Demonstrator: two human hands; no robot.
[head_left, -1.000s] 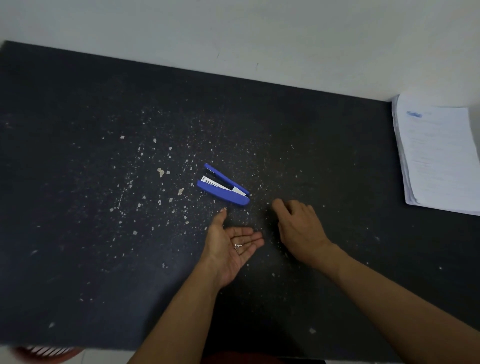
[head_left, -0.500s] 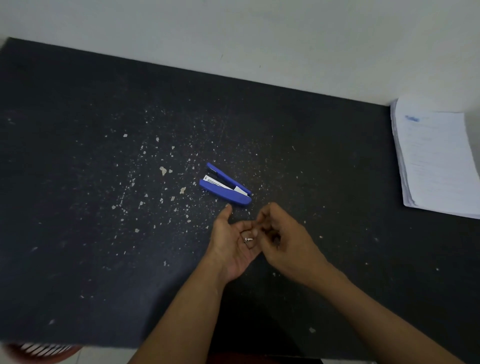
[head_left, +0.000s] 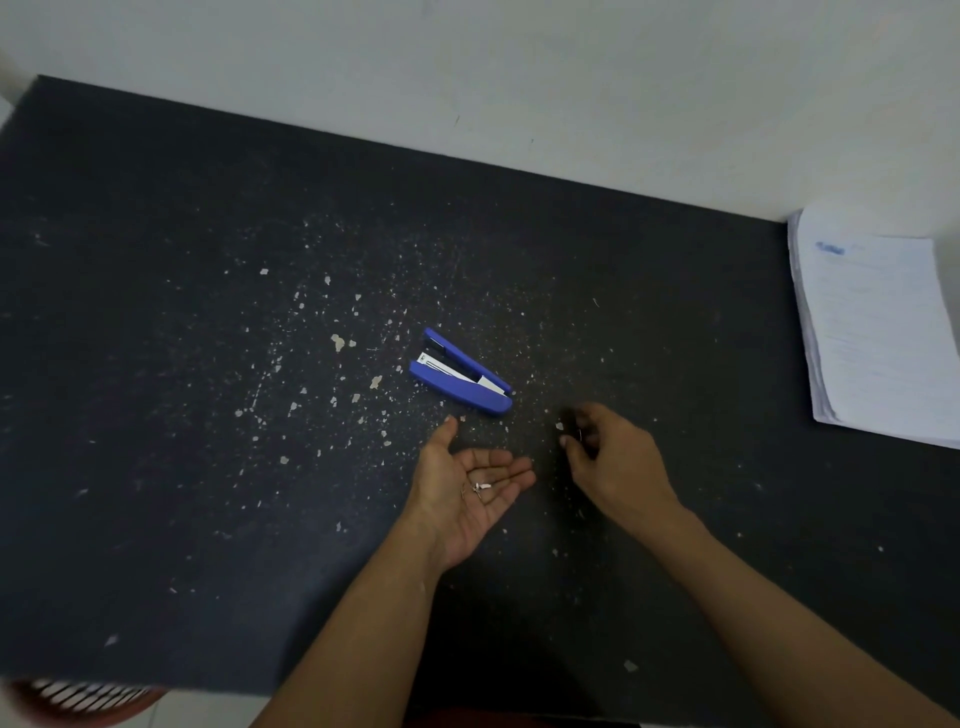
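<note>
A blue stapler (head_left: 460, 371) lies swung open on the dark speckled table (head_left: 208, 467), its metal staple channel showing. Just in front of it my left hand (head_left: 467, 499) is held palm up with relaxed fingers. A few small loose staples (head_left: 479, 488) rest in its palm. To the right, my right hand (head_left: 615, 460) hovers low over the table with its fingers curled. Its thumb and fingertips pinch what looks like one tiny staple (head_left: 579, 434).
A stack of printed paper (head_left: 878, 327) lies at the table's right end against the white wall (head_left: 519, 67). Pale flecks are scattered across the tabletop. A red slatted object (head_left: 78, 701) shows below the table's near-left edge.
My right hand went from the table to my left palm, then moved back out to the right, above the tabletop. My left hand stays palm up with the staples.
</note>
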